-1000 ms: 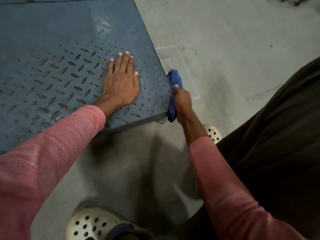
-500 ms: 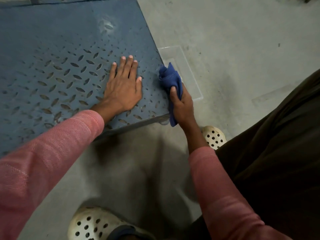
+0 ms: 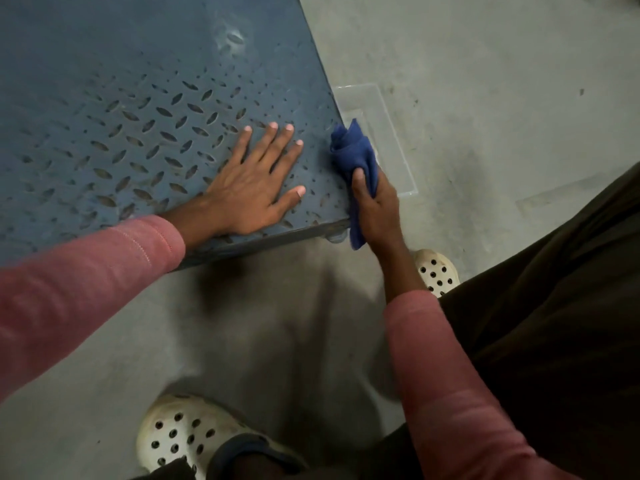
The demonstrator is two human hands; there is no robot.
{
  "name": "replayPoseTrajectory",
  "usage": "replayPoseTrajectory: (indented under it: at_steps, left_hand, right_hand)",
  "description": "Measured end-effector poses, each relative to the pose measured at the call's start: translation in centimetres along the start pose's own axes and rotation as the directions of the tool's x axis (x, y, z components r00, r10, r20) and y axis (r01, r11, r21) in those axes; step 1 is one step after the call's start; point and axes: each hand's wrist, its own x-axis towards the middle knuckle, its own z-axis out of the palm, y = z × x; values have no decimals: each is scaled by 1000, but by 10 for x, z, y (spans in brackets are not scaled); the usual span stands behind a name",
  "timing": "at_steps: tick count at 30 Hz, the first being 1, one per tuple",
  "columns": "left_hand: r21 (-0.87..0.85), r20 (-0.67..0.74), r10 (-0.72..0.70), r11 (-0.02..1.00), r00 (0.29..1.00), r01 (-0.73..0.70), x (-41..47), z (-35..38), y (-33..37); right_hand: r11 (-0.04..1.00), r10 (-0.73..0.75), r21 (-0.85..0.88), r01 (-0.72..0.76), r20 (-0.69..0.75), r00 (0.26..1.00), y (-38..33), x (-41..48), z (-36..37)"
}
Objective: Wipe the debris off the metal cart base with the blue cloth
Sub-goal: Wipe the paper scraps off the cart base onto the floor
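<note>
The metal cart base [image 3: 104,81] is a blue-grey tread plate filling the upper left. My left hand [image 3: 252,181] lies flat on it near its front right corner, fingers spread and straight. My right hand [image 3: 375,206] grips the bunched blue cloth [image 3: 353,150] at the plate's right edge, close to that corner. The cloth's upper end rests against the edge of the plate, and a tail of it hangs below my fist.
A clear plastic tray [image 3: 388,126] lies on the grey concrete floor right beside the cart's right edge, under the cloth. My two white perforated clogs [image 3: 180,434] [image 3: 436,270] stand on the floor in front of the cart. My dark trouser leg fills the right side.
My right hand has carried the cloth from the side of the corner up to the top edge of the plate. The left hand has stayed flat on the plate.
</note>
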Motion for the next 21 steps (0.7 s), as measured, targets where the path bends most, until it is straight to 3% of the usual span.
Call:
replayPoseTrajectory:
  at_steps: [5, 7, 11, 13, 15, 17, 19, 21]
  left_hand:
    - [22, 13, 109, 994, 994, -109, -18, -3, -9]
    - [54, 14, 147, 988, 989, -147, -28, -3, -15]
    - [38, 43, 256, 965, 966, -258, -46, -14, -42]
    - [16, 54, 275, 961, 960, -276, -54, -16, -56]
    - [52, 22, 256, 965, 967, -256, -64, -13, -63]
    - [72, 0, 215, 974, 977, -215, -75, -10, -64]
    - [59, 18, 203, 977, 979, -204, -84, -13, -64]
    - [45, 21, 217, 975, 976, -218, -88, -16, -70]
  right_hand:
    - [979, -193, -125, 162, -298, 935, 11, -39, 35]
    - [944, -314, -206, 259, -306, 899, 15, -64, 47]
    - [821, -462, -396, 411, -37, 886, 0, -92, 73]
    - [737, -530, -406, 541, 151, 834, -7, -100, 77]
    - [671, -560, -424, 608, 248, 791, -1, -92, 63]
    - [699, -530, -471, 538, 163, 832, 9, -79, 43]
    - [794, -457, -467, 389, -37, 889, 16, -70, 32]
    - [856, -400, -421, 301, -167, 901, 15, -72, 39]
